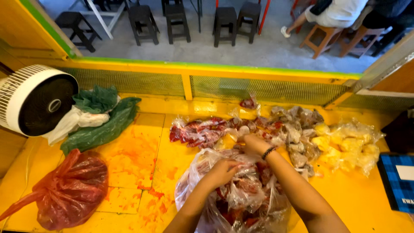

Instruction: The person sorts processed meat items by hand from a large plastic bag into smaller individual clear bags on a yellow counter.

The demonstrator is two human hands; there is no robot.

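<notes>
A large clear plastic bag (241, 203) full of small red-filled packets sits on the yellow counter in front of me. My left hand (222, 171) rests on its top, fingers curled into the plastic. My right hand (255, 143), with a dark beaded bracelet on the wrist, reaches past the bag's far edge and closes on a small packet (244, 130) there. Behind lies a row of red sauce packets (198, 131), brownish packets (297, 129) and yellow packets (349, 144).
A tied red plastic bag (71, 190) lies at the left, with green and white bags (97, 118) and a white fan (36, 99) behind it. Red stains mark the counter (133, 159). A blue checked item (399, 181) sits at the right. Beyond the mesh railing, stools and seated people.
</notes>
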